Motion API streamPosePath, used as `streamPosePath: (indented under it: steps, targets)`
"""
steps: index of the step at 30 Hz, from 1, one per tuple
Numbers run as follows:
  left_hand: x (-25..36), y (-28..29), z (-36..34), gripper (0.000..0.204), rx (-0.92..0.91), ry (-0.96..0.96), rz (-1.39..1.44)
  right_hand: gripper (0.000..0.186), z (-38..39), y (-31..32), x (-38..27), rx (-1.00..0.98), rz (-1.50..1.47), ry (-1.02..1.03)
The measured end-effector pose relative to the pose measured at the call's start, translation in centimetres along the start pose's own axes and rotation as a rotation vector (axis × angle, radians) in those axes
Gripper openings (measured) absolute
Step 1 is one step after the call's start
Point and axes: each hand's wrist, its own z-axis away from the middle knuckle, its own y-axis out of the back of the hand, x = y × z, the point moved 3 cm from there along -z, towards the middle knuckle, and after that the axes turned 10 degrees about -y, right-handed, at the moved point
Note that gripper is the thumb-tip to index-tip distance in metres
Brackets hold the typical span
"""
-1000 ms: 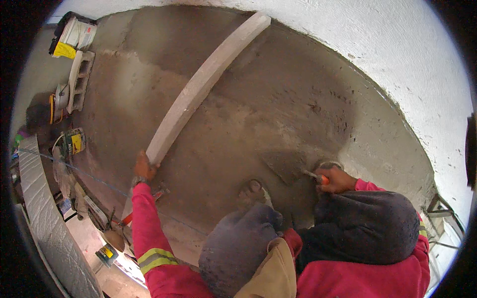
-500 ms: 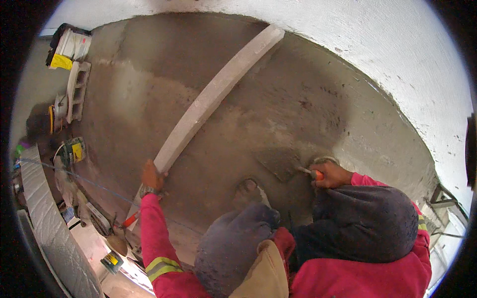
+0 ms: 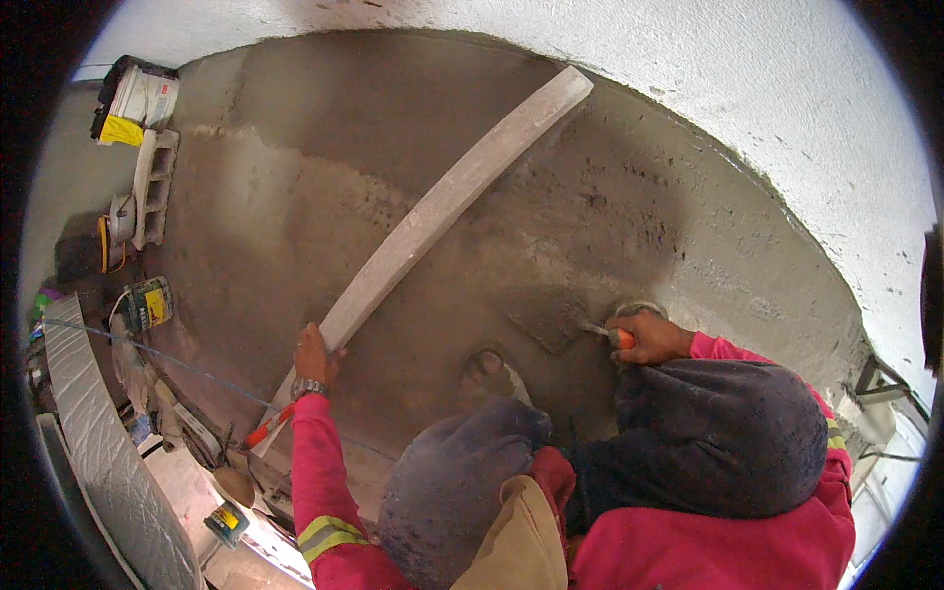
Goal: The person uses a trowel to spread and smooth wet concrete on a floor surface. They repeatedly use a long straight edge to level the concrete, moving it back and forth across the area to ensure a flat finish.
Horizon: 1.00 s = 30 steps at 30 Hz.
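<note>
Two grips: left hand (image 3: 317,356) clutched straightedge (image 3: 454,205), right hand (image 3: 651,337) clutched orange-handled trowel (image 3: 557,324); uneven pressure likely risked gouging mortar floor (image 3: 536,231).

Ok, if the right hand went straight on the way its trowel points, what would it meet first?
With the trowel leading, the right hand would probably meet the long pale bar held by the left hand; depth here is hard to judge.

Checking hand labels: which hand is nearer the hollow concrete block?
Left. The left hand holds the straightedge, to the right of the hollow concrete block and nearer the wearer; the right hand, on the orange-handled trowel, is much farther right, across the straightedge.
</note>
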Motion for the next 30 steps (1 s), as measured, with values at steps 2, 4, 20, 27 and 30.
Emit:
streamPosePath:
  steps: [2, 4, 20, 27, 30]
  targets:
    - [0.1, 0.0, 0.6, 0.082, 0.093, -0.042, -0.039, 0.035, 0.2, 0.1, -0.5, -0.005, -0.022, -0.002]
    - [0.0, 0.0, 0.7, 0.080, 0.061, -0.010, 0.011, 0.038, 0.0, -0.2, -0.1, -0.038, 0.014, -0.023]
    - [-1.5, -1.4, 0.7, 0.063, 0.300, 0.005, 0.008, 0.044, 12.5, 5.1, 3.6, 0.365, -0.136, -0.294]
    - [-12.6, -2.8, -2.1, 0.060, 0.312, 0.058, -0.253, 0.054, 31.9, 1.9, 18.3, 1.332, -0.735, -0.868]
    - [-6.4, -0.9, -1.5, 0.061, 0.322, 0.100, -0.250, 0.033, 37.7, -0.2, 24.8, 1.544, -1.049, -0.975]
